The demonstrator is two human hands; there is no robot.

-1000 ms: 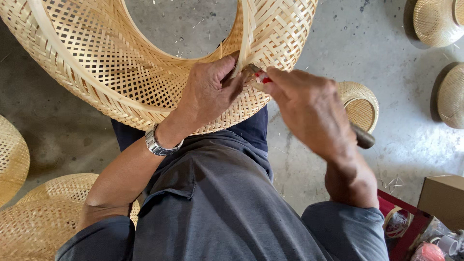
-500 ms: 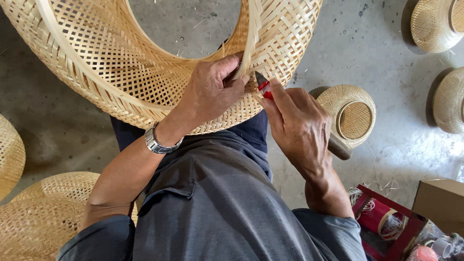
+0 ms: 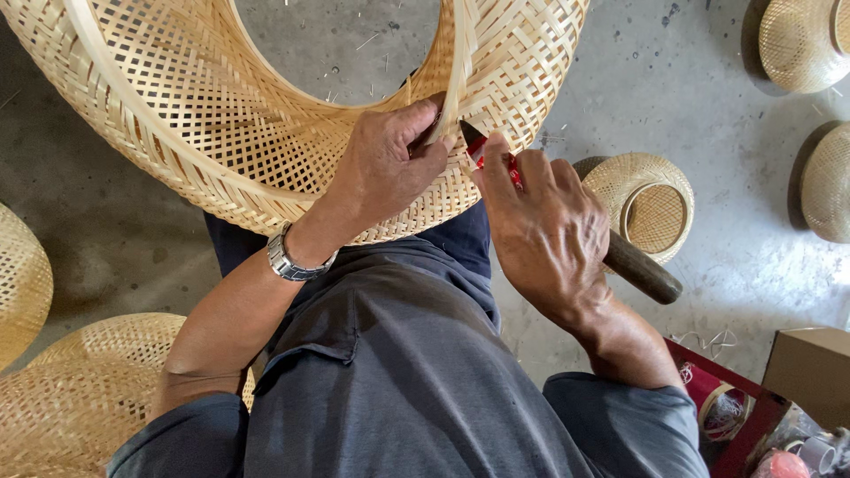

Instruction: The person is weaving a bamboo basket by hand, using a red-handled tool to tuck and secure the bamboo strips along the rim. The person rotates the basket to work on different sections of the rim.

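Over the lap, pretty much filling the top of the view – holding a big woven basket (image 3: pixel 221 133), open weave, tilted so the concrete floor (image 3: pixel 726 265) is showing through its mouth. Left hand (image 3: pixel 390 168) gripping the near rim, thumb pressing a flat bamboo strip (image 3: pixel 453 80) that's standing up against the weave. Steel watch (image 3: pixel 294 261) sitting on that wrist. Right hand (image 3: pixel 540 230) just beside it, fingers curled tight around a red cutter (image 3: pixel 485 152) – dark blade tip poking up and touching the basket right at the foot of the strip. Both hands closed, nearly touching each other.

Off to the right on the floor, lying near the right wrist: a small basket (image 3: pixel 651 204) with a dark wooden handle (image 3: pixel 639 267) in front of it. More baskets (image 3: pixel 797 44) further out in the top right corner, and a couple of big ones (image 3: pixel 80 389) at lower left. Red tray (image 3: pixel 753 416) and cardboard box (image 3: pixel 810 363) sitting at bottom right.
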